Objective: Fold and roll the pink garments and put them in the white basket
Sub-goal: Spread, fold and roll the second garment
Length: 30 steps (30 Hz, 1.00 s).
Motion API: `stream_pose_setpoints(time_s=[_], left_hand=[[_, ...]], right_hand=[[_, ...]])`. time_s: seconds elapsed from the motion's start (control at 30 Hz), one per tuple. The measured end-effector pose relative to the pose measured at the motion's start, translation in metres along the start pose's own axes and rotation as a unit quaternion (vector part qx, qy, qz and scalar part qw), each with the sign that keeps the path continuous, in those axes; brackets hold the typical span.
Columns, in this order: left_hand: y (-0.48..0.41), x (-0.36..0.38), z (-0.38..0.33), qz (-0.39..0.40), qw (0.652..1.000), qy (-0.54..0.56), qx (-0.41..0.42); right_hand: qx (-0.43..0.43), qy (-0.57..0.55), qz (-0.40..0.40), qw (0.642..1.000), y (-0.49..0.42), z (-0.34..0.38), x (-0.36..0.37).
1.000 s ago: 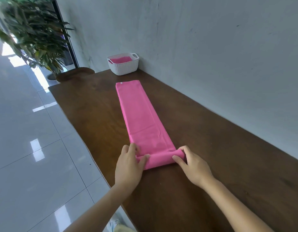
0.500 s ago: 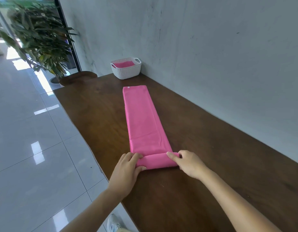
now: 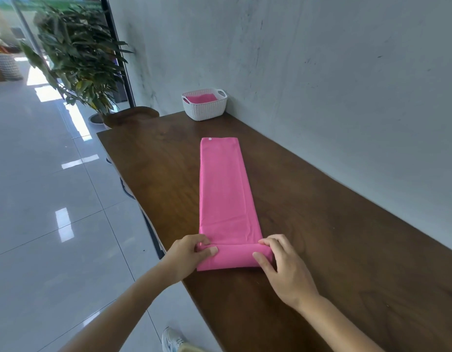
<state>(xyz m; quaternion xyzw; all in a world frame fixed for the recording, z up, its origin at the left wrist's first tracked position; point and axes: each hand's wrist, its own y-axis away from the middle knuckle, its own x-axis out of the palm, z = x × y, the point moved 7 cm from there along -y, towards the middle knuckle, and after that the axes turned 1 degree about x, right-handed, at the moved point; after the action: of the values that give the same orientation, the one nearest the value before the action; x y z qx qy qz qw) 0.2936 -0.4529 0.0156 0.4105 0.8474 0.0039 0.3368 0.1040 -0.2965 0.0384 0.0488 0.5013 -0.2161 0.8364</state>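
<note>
Pink garment (image 3: 225, 189), long folded strip; left hand (image 3: 187, 255) and right hand (image 3: 280, 268) pinch its rolled near end, keeping the roll tight

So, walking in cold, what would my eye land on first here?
The long pink garment, folded into a narrow strip down the dark wooden table. At its near end the left hand and right hand grip the start of a roll. At the table's far end, by the wall, a white basket holds more pink cloth.
</note>
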Motion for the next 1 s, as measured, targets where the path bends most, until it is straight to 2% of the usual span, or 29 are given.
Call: stream_pose_setpoints(time_s=[0.1, 0.2, 0.27, 0.37, 0.53, 0.63, 0.73, 0.87, 1.0], left_hand=[[-0.003, -0.005, 0.007, -0.046, 0.996, 0.059, -0.039], [0.005, -0.013, 0.002, -0.167, 0.985, 0.014, -0.037], [0.012, -0.014, -0.010, -0.228, 0.972, -0.054, 0.020], [0.020, -0.010, -0.025, -0.257, 0.950, -0.122, 0.131], [0.021, 0.001, -0.019, -0.215, 0.934, -0.201, 0.203], [0.020, 0.000, -0.015, -0.202, 0.929, -0.225, 0.212], [0.014, -0.002, -0.017, -0.184, 0.942, -0.212, 0.186], [0.003, -0.006, -0.019, -0.147, 0.957, -0.198, 0.156], [-0.005, -0.014, -0.016, -0.092, 0.974, -0.165, 0.121]], right_hand=[[0.012, 0.000, 0.004, 1.000, 0.003, -0.003, 0.005], [0.052, -0.024, 0.013, 0.998, -0.002, -0.008, 0.007], [0.066, -0.031, 0.033, 0.997, -0.009, -0.008, 0.006], [0.086, -0.018, 0.076, 0.993, -0.020, -0.007, 0.005], [0.125, -0.011, 0.106, 0.986, -0.036, -0.010, 0.004], [0.149, -0.023, 0.103, 0.983, -0.043, -0.013, 0.004], [0.161, -0.013, 0.065, 0.985, -0.047, -0.011, 0.000], [0.108, 0.023, -0.009, 0.994, -0.048, 0.000, -0.006], [0.057, 0.026, -0.026, 0.998, -0.038, 0.002, -0.005]])
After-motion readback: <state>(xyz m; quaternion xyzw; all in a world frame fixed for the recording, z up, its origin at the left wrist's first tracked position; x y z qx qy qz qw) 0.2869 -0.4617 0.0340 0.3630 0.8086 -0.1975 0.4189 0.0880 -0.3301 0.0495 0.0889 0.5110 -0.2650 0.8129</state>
